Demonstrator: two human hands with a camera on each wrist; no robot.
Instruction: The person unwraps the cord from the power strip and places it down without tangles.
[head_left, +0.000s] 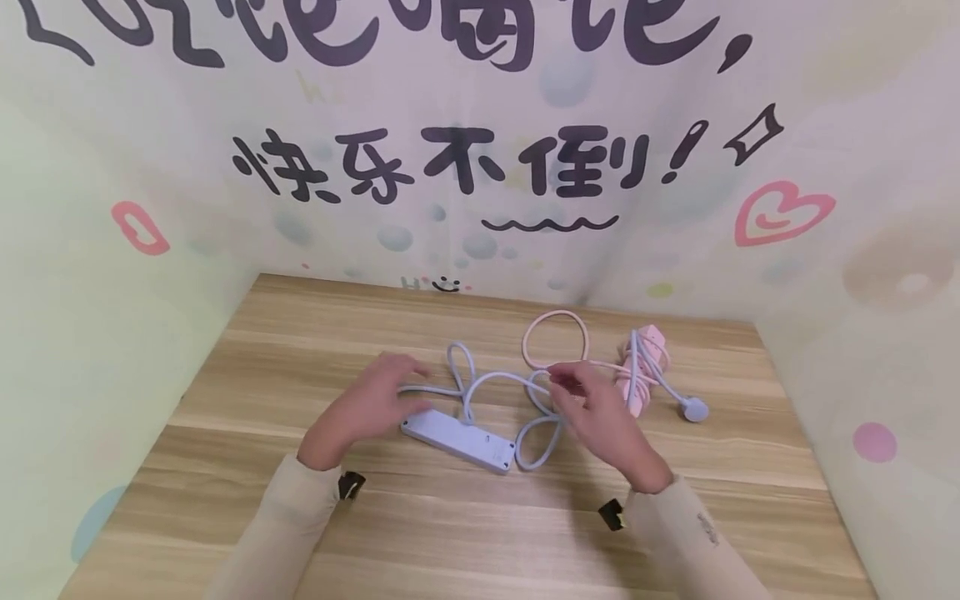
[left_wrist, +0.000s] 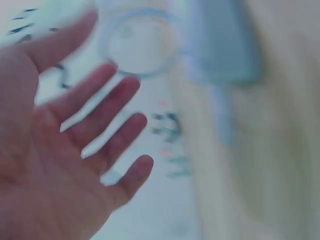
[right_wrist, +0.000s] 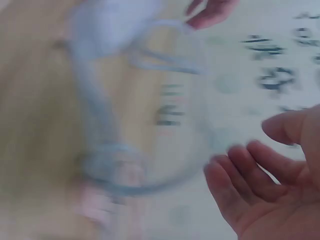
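Observation:
A pale blue power strip (head_left: 459, 440) lies slanted on the wooden table, its loosely looped blue cord spreading behind it and to the right. My left hand (head_left: 367, 404) hovers by the strip's left end; in the left wrist view its fingers (left_wrist: 107, 107) are spread and hold nothing. Near the cord's right-hand loops is my right hand (head_left: 603, 425), with bent, relaxed fingers (right_wrist: 227, 185) and nothing between them in the right wrist view. The cord's round plug (head_left: 695, 409) rests farther right. Both wrist views blur the strip and cord.
At the back right lies a pink power strip (head_left: 654, 340) wrapped in its own cord, with blue cord across it. A pink cord loop (head_left: 556, 313) sits to its left. Printed cloth walls (head_left: 450, 250) border the table's back and sides.

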